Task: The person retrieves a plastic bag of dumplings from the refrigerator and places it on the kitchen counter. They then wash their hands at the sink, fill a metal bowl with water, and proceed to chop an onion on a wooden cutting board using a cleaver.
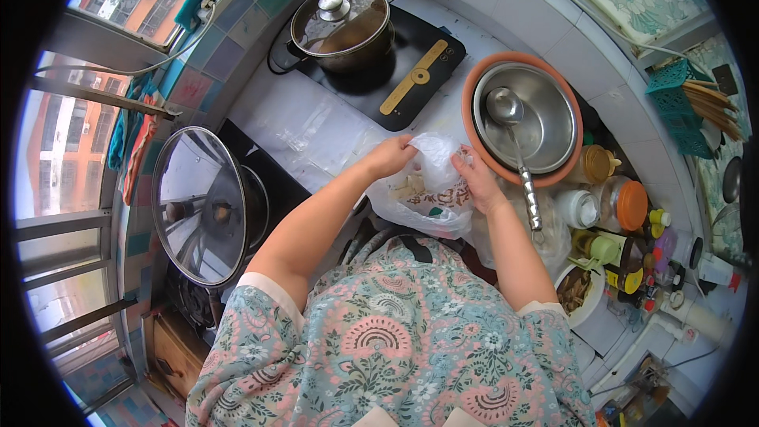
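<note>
A thin white plastic bag (423, 209) with dark red print hangs between my hands over the counter's front edge. Pale pieces show faintly through its side, but I cannot make out what they are. My left hand (390, 156) pinches the bag's upper left rim between thumb and fingertips. On the other side, my right hand (477, 177) has its fingers closed on the bag's right rim. The bag's top is gathered and crumpled between the two hands. Just right of my right hand stands a steel bowl (545, 142) inside an orange basin (468, 99), with a ladle (522, 160) resting across it.
A lidded pot (341, 32) sits on a black induction cooker (423, 71) at the back. At left is a large pan with a glass lid (198, 205). Jars (628, 204) and bottles crowd the right side, beside a white bowl of brownish food (579, 292).
</note>
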The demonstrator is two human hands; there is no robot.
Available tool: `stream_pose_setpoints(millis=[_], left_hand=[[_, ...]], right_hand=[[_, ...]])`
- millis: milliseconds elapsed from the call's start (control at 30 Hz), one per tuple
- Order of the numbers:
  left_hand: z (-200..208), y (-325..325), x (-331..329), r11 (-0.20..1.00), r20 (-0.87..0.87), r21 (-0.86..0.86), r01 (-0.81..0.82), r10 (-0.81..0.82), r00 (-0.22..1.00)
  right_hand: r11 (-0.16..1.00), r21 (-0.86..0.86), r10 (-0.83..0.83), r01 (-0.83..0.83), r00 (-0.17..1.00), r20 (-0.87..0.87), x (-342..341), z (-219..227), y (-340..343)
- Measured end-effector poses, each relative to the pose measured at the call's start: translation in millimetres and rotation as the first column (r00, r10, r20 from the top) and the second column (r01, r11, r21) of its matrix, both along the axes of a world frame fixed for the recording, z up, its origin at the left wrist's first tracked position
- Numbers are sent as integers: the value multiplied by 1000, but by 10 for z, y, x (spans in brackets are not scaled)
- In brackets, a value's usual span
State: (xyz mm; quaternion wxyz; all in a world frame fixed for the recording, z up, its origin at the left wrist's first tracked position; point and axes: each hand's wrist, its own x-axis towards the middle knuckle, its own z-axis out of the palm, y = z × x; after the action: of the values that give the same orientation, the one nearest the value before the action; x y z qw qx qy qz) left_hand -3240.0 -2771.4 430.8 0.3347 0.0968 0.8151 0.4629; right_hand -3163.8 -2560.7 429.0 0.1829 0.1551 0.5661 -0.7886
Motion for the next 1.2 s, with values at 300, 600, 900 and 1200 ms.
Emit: stream_pose_setpoints(millis=[300,600,900,1200], left_hand=[[90,365,-262,912,331,134,-387,327,886],[-176,258,-459,999,466,-9,-40,39,884],[217,358,-178,956,-490,-182,-228,113,865],[166,21,282,873,-704,-484,-57,-350,618]], right_hand=[[256,928,541,271,755,-370,363,495,-367],[-105,994,602,11,797,55,325,168,-209],[-156,952,812,264,583,-28,497,-197,-206],[-73,994,586,-77,804,105,477,-151,-177]])
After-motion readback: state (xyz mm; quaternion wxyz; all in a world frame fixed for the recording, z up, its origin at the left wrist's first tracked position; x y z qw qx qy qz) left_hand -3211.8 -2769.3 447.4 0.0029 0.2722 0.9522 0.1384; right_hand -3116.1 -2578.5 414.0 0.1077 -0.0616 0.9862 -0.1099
